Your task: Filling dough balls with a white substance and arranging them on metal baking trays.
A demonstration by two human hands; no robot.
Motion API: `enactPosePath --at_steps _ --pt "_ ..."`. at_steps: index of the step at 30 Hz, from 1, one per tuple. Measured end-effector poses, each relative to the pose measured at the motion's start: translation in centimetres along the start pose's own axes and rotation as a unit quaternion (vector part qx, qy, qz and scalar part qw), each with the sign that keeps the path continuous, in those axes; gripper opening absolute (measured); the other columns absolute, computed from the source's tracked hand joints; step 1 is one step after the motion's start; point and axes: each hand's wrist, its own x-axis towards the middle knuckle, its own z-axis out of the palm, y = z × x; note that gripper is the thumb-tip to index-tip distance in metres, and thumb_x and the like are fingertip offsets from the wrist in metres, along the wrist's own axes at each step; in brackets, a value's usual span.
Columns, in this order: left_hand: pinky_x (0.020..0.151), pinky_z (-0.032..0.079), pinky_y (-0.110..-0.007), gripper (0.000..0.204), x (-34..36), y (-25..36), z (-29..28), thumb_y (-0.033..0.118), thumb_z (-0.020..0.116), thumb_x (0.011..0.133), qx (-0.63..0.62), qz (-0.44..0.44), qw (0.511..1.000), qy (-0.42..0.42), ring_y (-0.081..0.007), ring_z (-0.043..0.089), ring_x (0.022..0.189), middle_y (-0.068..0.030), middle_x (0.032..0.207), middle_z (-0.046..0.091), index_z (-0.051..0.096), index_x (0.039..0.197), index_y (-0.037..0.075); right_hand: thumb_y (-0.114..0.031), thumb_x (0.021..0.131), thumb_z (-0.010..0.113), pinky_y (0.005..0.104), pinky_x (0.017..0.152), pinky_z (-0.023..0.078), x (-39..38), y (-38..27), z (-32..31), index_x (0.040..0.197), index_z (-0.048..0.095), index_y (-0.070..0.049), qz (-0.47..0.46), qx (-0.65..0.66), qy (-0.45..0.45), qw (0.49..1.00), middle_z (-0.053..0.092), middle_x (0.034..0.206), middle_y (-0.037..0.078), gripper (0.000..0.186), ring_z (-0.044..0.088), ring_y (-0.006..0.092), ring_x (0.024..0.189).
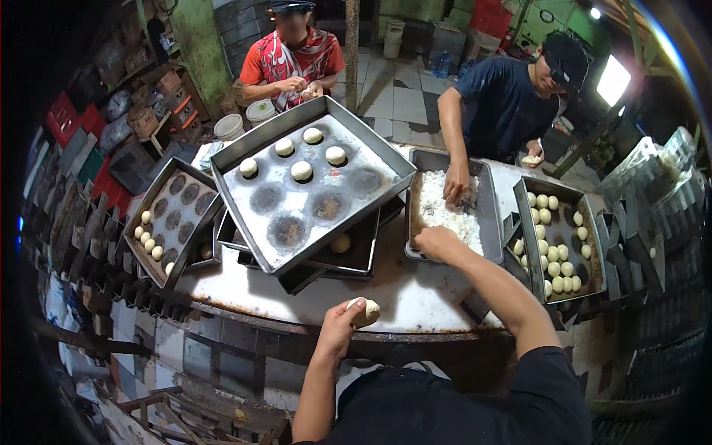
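Note:
My left hand (340, 329) is closed around a flattened piece of pale dough (366, 313), held in front of the table edge with the thumb on top. My right hand (437, 243) reaches into a deep grey metal pan (492, 215) of white crumbly filling (461, 228), at its near left part. Its fingers are curled down, and whatever is in them is hidden. A co-worker's hand (455, 182) dips into the same filling from the far side. Left of the pan, a large tilted tray (300, 194) carries several round dough balls (302, 170) on its floured surface.
The large tray rests on other stacked trays (363, 256). Trays with dough balls stand at the left (165, 222) and right (592, 245) of the white table (259, 300). Across the table, one co-worker (293, 59) handles dough; another (504, 104) holds a dough piece (531, 159).

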Motion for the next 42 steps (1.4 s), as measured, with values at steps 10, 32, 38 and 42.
enactPosePath --at_steps 10,32,38,42 --pt "0.087 0.052 -0.029 0.034 11.4 -3.4 11.8 0.022 0.061 0.103 0.039 0.061 0.993 0.090 -0.0133 0.066 0.093 -0.0093 0.107 0.072 0.068 0.119 -0.007 -0.005 0.095 0.062 0.0392 0.070 0.055 -7.3 8.0 1.3 0.107 0.068 0.005 0.053 0.554 0.044 0.830 0.071 0.086 0.018 0.017 0.070 0.0235 0.072" --pt "0.086 0.060 -0.048 0.054 4.1 -4.6 19.0 0.052 0.044 0.106 -0.186 0.165 0.967 0.047 -0.0292 0.072 0.101 -0.0133 0.113 0.071 0.061 0.123 0.003 -0.018 0.085 0.073 0.0463 0.118 0.035 -16.7 3.1 2.3 0.142 0.052 -0.002 -0.089 0.555 0.293 0.774 0.048 0.148 0.024 0.062 0.042 0.0391 0.141" --pt "0.097 0.054 -0.044 0.041 -4.5 -11.7 19.8 0.029 0.037 0.111 -0.123 0.176 0.975 0.053 -0.0262 0.066 0.112 -0.0145 0.131 0.063 0.053 0.135 0.000 -0.017 0.085 0.075 0.0491 0.123 0.023 -28.5 -6.7 4.5 0.157 0.030 0.001 -0.200 0.296 0.329 0.874 0.029 0.162 0.026 0.087 0.027 0.0398 0.152" --pt "0.085 0.060 -0.041 0.043 -11.9 -17.8 20.4 0.034 0.038 0.111 -0.147 0.118 0.982 0.027 -0.0270 0.073 0.096 -0.0158 0.113 0.070 0.054 0.131 -0.001 -0.023 0.080 0.083 0.0515 0.122 0.025 -36.7 -7.6 6.5 0.153 0.038 0.000 -0.149 0.424 0.277 0.849 0.030 0.160 0.027 0.089 0.026 0.0441 0.151"
